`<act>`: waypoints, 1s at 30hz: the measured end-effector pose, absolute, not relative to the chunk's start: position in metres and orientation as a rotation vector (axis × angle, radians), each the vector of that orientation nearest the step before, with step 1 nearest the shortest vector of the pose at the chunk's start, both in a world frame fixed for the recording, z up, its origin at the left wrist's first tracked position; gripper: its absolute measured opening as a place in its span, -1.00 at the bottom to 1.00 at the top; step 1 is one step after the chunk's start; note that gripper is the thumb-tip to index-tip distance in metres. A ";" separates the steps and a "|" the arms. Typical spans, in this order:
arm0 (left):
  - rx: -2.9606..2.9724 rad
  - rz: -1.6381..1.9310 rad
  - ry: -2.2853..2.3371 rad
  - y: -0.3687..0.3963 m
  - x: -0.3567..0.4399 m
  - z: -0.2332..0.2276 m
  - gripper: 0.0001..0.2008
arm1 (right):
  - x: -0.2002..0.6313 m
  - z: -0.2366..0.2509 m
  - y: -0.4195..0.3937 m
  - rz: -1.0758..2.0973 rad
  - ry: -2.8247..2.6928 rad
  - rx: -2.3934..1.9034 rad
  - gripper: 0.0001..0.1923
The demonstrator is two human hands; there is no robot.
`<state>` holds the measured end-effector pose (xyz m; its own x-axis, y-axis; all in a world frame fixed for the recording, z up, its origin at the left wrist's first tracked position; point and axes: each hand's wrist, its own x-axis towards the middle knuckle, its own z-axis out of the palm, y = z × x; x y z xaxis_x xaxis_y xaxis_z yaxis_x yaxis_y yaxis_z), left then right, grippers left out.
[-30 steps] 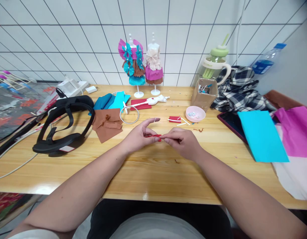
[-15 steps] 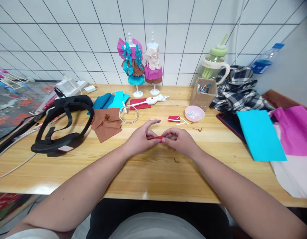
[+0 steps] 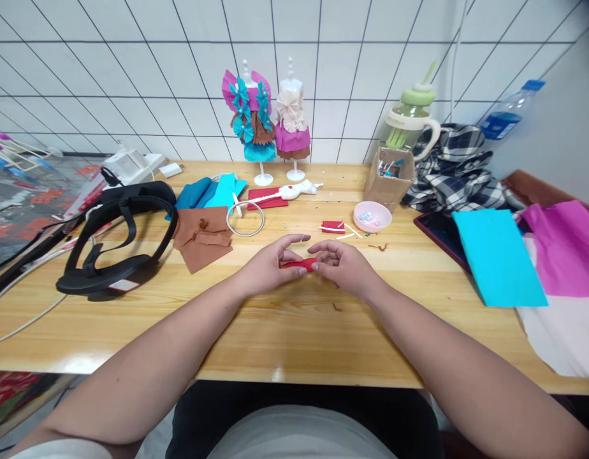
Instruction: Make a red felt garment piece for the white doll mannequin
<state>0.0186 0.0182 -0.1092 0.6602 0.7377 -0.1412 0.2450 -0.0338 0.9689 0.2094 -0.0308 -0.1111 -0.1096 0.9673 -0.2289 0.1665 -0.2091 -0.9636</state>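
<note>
Pinching small red paper strip (image 3: 303,264) between left hand (image 3: 268,268) and right hand (image 3: 345,268) over table (image 3: 294,338); likely light, soft, easily creased, best gripped at ends.

Both arms reach forward from the bottom corners and come together in the middle. The left hand (image 3: 268,266) has its thumb and fingers pinched shut at the tips, and its pointer finger sticks out straight to the right. The right hand (image 3: 345,268) faces it, with its fingers curled in and its fingertips pinched too. The tips of the two hands almost touch. Both wrists sit low. The arms are bare up to the elbows.
</note>
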 end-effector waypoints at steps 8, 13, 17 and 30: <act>1.523 0.466 0.839 0.018 0.020 -0.107 -0.34 | 0.209 -0.109 -0.031 1.333 -1.383 -1.423 -0.77; 1.443 0.489 0.844 0.019 0.020 -0.109 -0.36 | 0.209 -0.110 -0.032 1.277 -1.451 -1.387 -0.89; 1.283 0.476 0.795 0.021 0.019 -0.112 -0.36 | 0.210 -0.110 -0.033 1.137 -1.586 -1.375 -0.90; 1.027 0.414 0.698 0.022 0.013 -0.103 -0.43 | 0.214 -0.109 -0.034 0.869 -1.827 -1.300 -0.83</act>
<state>0.0126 0.0218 -0.1028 0.7150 0.6156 -0.3315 0.0047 0.4699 0.8827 0.2141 -0.0339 -0.1092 -0.2321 0.9577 0.1702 0.4724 0.2639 -0.8409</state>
